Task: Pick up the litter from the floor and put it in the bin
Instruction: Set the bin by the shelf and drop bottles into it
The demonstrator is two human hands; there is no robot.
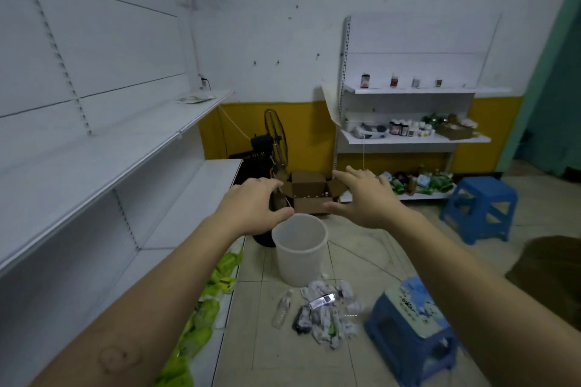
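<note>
White-and-yellow painted wall, pale tiled floor, white metal shelving, two blue plastic stools

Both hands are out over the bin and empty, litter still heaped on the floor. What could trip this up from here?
1. The white bin looks light and stands close behind the litter pile; a reaching arm could tip it.
2. The clear bottle lies on its side and may roll away.
3. The blue stool crowds the pile's right edge, cramping the right hand; the left hand has more room.

Dim, bluish, soft light; wide-angle edges bend.
</note>
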